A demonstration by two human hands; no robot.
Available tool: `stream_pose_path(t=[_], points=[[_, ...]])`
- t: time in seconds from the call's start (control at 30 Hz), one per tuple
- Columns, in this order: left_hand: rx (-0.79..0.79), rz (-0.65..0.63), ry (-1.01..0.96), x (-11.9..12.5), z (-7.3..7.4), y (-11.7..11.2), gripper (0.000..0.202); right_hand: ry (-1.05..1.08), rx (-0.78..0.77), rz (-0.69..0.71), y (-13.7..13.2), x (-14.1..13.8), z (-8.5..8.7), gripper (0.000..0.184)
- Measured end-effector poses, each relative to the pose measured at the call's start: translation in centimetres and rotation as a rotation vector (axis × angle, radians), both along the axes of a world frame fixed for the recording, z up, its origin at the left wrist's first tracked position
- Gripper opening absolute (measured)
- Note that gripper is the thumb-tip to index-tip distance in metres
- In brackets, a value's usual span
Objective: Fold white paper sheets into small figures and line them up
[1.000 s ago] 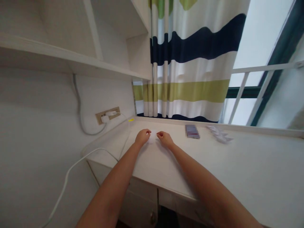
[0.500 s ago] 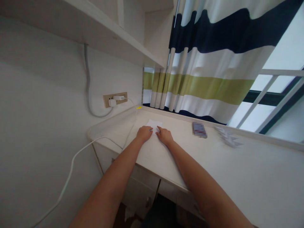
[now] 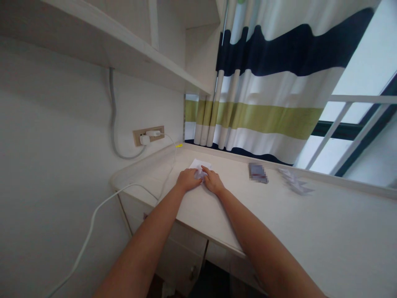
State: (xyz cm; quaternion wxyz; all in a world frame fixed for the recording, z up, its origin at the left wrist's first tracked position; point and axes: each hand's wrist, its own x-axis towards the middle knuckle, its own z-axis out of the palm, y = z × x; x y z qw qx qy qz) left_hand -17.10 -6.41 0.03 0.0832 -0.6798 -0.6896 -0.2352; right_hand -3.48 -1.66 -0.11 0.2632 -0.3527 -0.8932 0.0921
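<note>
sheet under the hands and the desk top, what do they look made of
The sheet between the left hand and right hand looks like thin matte white paper, going by its crisp creases. The desk top looks like white-painted or laminated board, smooth with a low sheen, though the core is hidden.

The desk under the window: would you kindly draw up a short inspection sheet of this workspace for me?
Surface: white desk top below the window.
Job's things: white paper sheet, folded or crumpled.
Clutter: blurred packet; folded paper pieces.
Hands: left hand at the paper's near edge; right hand with fingers on it.
Cables: white cable over the desk's edge; grey cable down the wall.
Surroundings: striped curtain, shelf, wall socket.
</note>
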Motion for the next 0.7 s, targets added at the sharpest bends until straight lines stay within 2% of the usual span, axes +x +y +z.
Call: stream_pose_path(t=[0.07,0.2,0.27,0.37,0.47,0.53,0.57,0.63,0.7], points=[[-0.012,0.020,-0.013,0.1,0.1,0.0,0.048,0.047,-0.018,0.034,0.2,0.1,-0.2,0.050],[0.017,0.051,-0.094,0.0,0.4,-0.1,0.034,0.145,0.007,0.091,0.3,0.2,-0.4,0.054],[0.084,0.098,-0.210,-0.2,0.5,-0.1,0.034,0.245,0.049,0.095,0.2,0.2,-0.3,0.058],[0.275,0.130,-0.493,-0.6,1.0,0.2,0.035,0.436,0.044,0.024,0.1,0.1,-0.2,0.059],[0.398,0.059,-0.999,-0.3,1.6,0.9,0.034,0.617,-0.123,-0.052,0.2,-0.4,0.4,0.059],[0.412,-0.091,-1.409,0.7,2.0,1.4,0.031,0.765,-0.338,-0.093,0.5,-0.6,1.2,0.054],[0.390,-0.179,-1.554,1.4,2.3,1.6,0.029,0.848,-0.458,-0.091,0.6,-0.6,1.7,0.049],[0.309,-0.275,-1.731,3.2,2.7,1.7,0.025,1.006,-0.633,-0.064,0.9,-0.2,2.7,0.045],[0.236,-0.311,-1.821,5.2,3.0,1.7,0.023,1.104,-0.676,-0.048,1.2,1.0,3.6,0.041]])
